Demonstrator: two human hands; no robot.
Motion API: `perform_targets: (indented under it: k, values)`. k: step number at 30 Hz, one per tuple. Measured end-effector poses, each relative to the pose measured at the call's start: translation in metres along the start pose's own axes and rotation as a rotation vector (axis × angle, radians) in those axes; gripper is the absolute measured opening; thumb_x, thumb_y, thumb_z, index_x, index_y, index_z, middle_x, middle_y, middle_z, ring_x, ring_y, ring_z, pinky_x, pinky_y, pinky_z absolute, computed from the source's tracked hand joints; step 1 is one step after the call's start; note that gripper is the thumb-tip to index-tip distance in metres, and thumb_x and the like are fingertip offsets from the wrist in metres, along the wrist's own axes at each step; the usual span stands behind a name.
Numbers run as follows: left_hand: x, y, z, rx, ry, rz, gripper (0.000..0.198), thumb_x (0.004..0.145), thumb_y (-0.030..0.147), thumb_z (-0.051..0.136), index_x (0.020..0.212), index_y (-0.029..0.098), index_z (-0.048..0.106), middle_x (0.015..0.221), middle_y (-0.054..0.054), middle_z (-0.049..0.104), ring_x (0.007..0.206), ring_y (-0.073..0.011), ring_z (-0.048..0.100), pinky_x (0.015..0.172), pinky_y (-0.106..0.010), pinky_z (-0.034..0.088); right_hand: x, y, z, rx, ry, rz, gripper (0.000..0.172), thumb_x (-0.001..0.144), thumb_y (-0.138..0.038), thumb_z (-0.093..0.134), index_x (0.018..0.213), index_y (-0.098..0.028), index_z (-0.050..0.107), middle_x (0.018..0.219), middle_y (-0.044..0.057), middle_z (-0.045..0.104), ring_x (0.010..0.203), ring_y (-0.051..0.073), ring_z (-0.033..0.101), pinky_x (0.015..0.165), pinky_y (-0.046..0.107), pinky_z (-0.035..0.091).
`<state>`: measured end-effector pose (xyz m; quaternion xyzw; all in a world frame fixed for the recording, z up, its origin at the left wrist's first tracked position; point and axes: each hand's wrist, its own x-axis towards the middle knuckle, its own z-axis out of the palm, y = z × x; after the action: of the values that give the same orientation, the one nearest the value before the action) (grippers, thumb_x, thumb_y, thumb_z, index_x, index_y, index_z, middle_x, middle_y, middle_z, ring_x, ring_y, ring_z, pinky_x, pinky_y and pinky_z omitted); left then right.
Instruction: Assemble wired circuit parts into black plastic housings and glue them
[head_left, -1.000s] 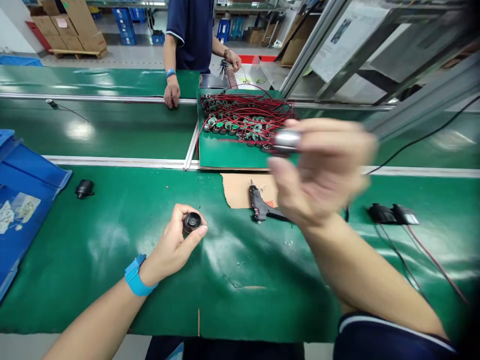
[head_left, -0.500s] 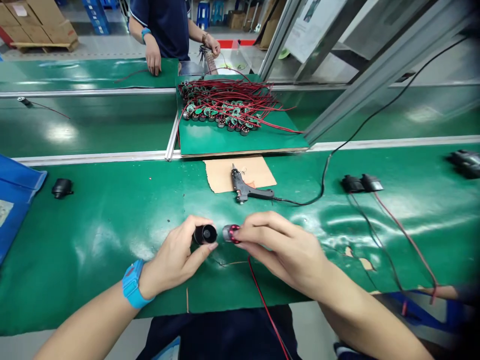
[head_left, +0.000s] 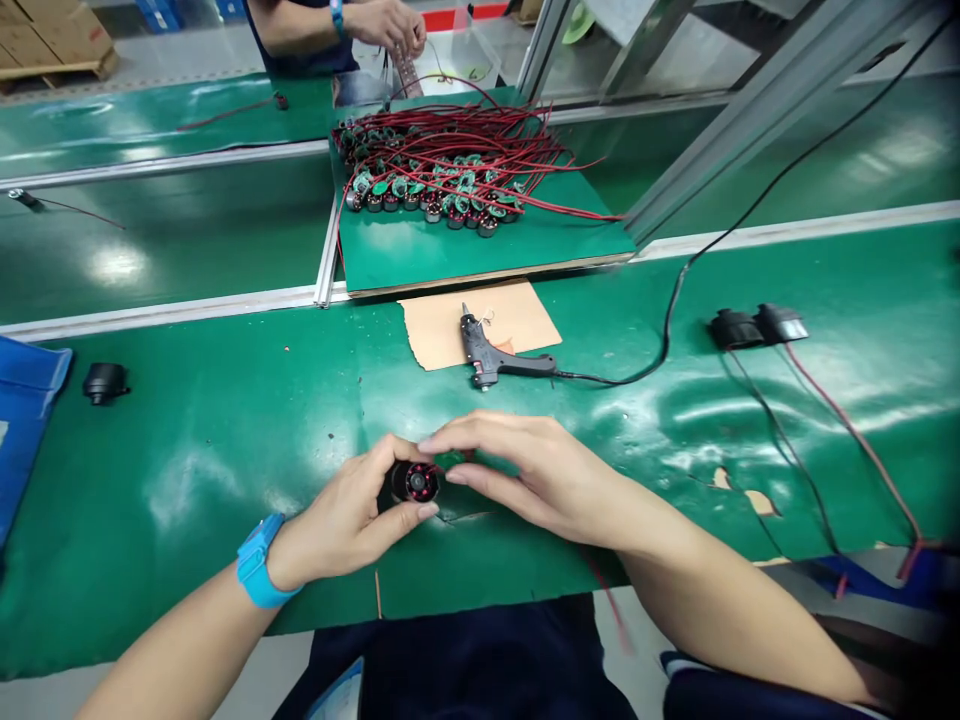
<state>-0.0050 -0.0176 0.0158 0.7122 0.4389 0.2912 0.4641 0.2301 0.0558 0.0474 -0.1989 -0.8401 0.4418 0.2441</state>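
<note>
Black housing (head_left: 412,483) sat low-centre on green bench (head_left: 225,450), w/ a red-dotted part inside. L hand (head_left: 352,515) pinched it btwn thumb & fingers. R hand (head_left: 525,475) had fingertips pressed together on its rim. Glue gun (head_left: 495,358) lay beyond, apart.

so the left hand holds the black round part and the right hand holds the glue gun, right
No. In the head view the glue gun lies untouched beyond the hands; the right hand is also on the black round part that the left hand holds.
</note>
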Motion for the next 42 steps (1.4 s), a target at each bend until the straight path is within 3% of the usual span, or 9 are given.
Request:
perform_targets:
  k: [5,9,11,15,19,30,34,37,42]
  values:
    - [0.000,-0.003,0.001,-0.019,0.010,0.046,0.022,0.098,0.027,0.064,0.115,0.026,0.051,0.104,-0.002,0.065,0.088,-0.0162,0.064,0.077,-0.028,0.051,0.000,0.002,0.001,0.109,0.112,0.144,0.026,0.099,-0.022,0.064,0.126,-0.023,0.065,0.098,-0.001,0.072,0.081,0.010,0.066,0.073,0.023,0.053]
    - [0.009,-0.017,0.002,0.155,0.049,0.111,0.028,0.097,0.027,0.068,0.122,0.027,0.056,0.131,-0.010,0.068,0.133,-0.0296,0.058,0.106,-0.046,0.047,-0.002,0.012,0.001,0.181,0.032,0.203,0.038,0.096,-0.020,0.065,0.133,-0.025,0.060,0.109,0.001,0.070,0.082,0.011,0.064,0.068,0.024,0.052]
    - [0.015,-0.025,0.004,0.311,-0.008,0.125,0.027,0.097,0.025,0.068,0.121,0.026,0.058,0.131,-0.010,0.070,0.135,-0.0321,0.058,0.110,-0.053,0.043,-0.002,0.020,0.003,0.167,-0.007,0.244,0.043,0.094,-0.015,0.065,0.135,-0.025,0.059,0.107,0.001,0.067,0.079,0.010,0.060,0.064,0.023,0.049]
    - [0.019,-0.030,0.007,0.297,0.017,0.189,0.032,0.100,0.025,0.063,0.130,0.024,0.052,0.136,-0.013,0.068,0.130,-0.0265,0.063,0.106,-0.045,0.050,0.001,0.026,0.012,0.354,0.000,0.341,0.040,0.093,-0.021,0.066,0.132,-0.021,0.056,0.078,-0.006,0.053,0.063,0.009,0.049,0.056,0.023,0.042]
    - [0.012,-0.027,0.008,0.219,0.044,0.247,0.033,0.103,0.026,0.057,0.135,0.024,0.049,0.140,-0.013,0.065,0.135,-0.0235,0.060,0.108,-0.039,0.051,0.005,0.016,0.022,0.457,0.089,0.348,0.041,0.088,-0.022,0.071,0.127,-0.020,0.058,0.073,-0.008,0.044,0.059,0.008,0.044,0.055,0.024,0.038]
    - [0.009,-0.017,0.009,0.391,0.039,0.292,0.031,0.105,0.024,0.050,0.135,0.021,0.047,0.126,-0.013,0.067,0.119,-0.0244,0.065,0.099,-0.040,0.055,0.007,0.009,0.033,0.185,0.167,0.303,0.039,0.076,-0.011,0.072,0.112,-0.022,0.060,0.098,-0.002,0.055,0.067,0.008,0.046,0.061,0.024,0.043]
    - [0.010,-0.010,0.009,0.397,0.221,0.186,0.029,0.100,0.023,0.056,0.128,0.021,0.048,0.106,-0.008,0.065,0.092,-0.0199,0.068,0.078,-0.032,0.058,0.004,0.018,0.007,0.075,0.241,0.208,0.038,0.087,-0.032,0.076,0.120,-0.023,0.060,0.112,0.005,0.065,0.095,0.018,0.062,0.084,0.034,0.052]
    - [0.009,-0.011,0.007,0.454,0.443,0.140,0.038,0.093,0.029,0.071,0.125,0.022,0.050,0.102,-0.004,0.067,0.084,-0.0165,0.070,0.073,-0.027,0.057,-0.006,0.040,-0.027,-0.304,0.356,0.263,0.037,0.092,-0.034,0.067,0.126,-0.022,0.060,0.124,0.011,0.067,0.114,0.029,0.062,0.100,0.046,0.048]
    - [0.004,-0.014,0.001,0.515,0.596,0.153,0.032,0.089,0.032,0.077,0.115,0.023,0.060,0.088,0.001,0.072,0.072,-0.0126,0.072,0.066,-0.022,0.058,-0.017,0.086,-0.058,-0.789,0.170,0.507,0.054,0.086,-0.027,0.058,0.139,-0.017,0.055,0.137,0.017,0.064,0.125,0.041,0.058,0.104,0.059,0.043]
